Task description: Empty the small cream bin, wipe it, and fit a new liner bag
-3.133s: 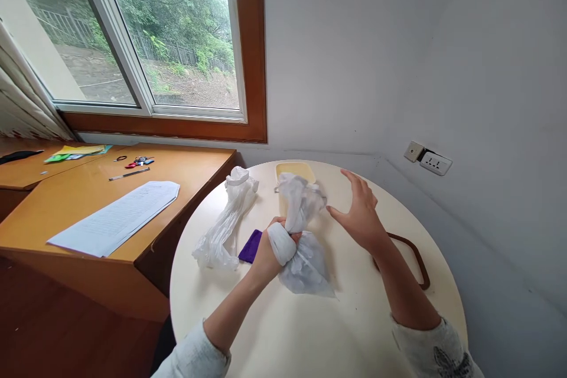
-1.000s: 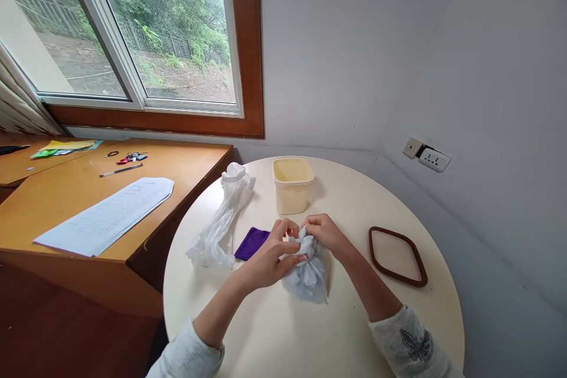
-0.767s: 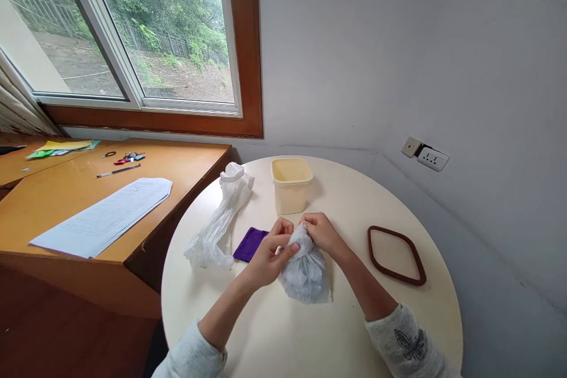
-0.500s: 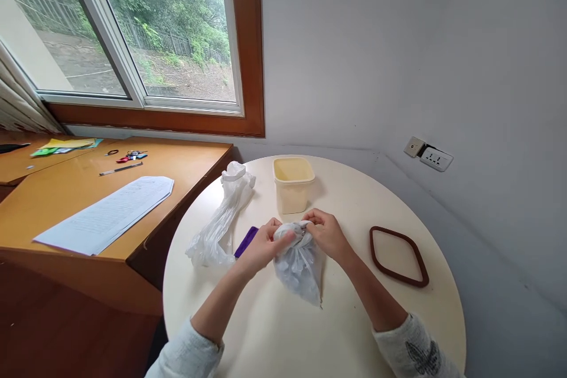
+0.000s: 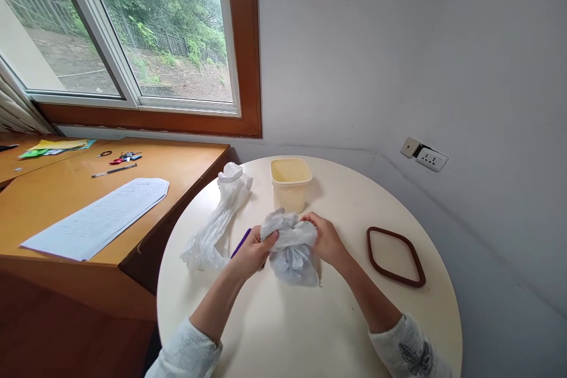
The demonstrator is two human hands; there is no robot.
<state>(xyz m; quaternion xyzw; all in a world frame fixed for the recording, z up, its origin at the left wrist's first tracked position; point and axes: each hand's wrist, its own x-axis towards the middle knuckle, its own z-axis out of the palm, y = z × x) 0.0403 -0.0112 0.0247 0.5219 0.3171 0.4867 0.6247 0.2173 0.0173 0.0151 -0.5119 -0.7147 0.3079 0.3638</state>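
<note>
Filled plastic bag (image 5: 292,270): position and progress?

White, thin, contents unidentified. Sits before the person, over the near half of the round table (image 5: 305,336); whether its base touches is unclear. Done: neck gathered, plastic wound into a thick collar. Left, by judgement: the collar looks loose and unsettled, neither firmly knotted nor fully open. Tying or untying: cannot tell.

Orientation, axis?

Body bulges towards 6 o'clock, one corner pointing to 5; crumpled neck end towards 12. Long axis roughly 12 to 6; collar lies crosswise, 9 to 3.

Grip?

Left hand (image 5: 252,253), at 9: thumb above the collar, pinching its edge. Right hand (image 5: 328,240), at 3: fingers curled onto the opposite edge, thumb mostly hidden.

Surroundings, taking the bag as centre?

Brown frame (image 5: 415,258), one, flat, at 3. Purple cloth (image 5: 241,243), one, at 9, largely behind the left hand. Limp white bag (image 5: 219,221), one, at 10. Cream container (image 5: 290,189), one, upright, at 12.
</note>
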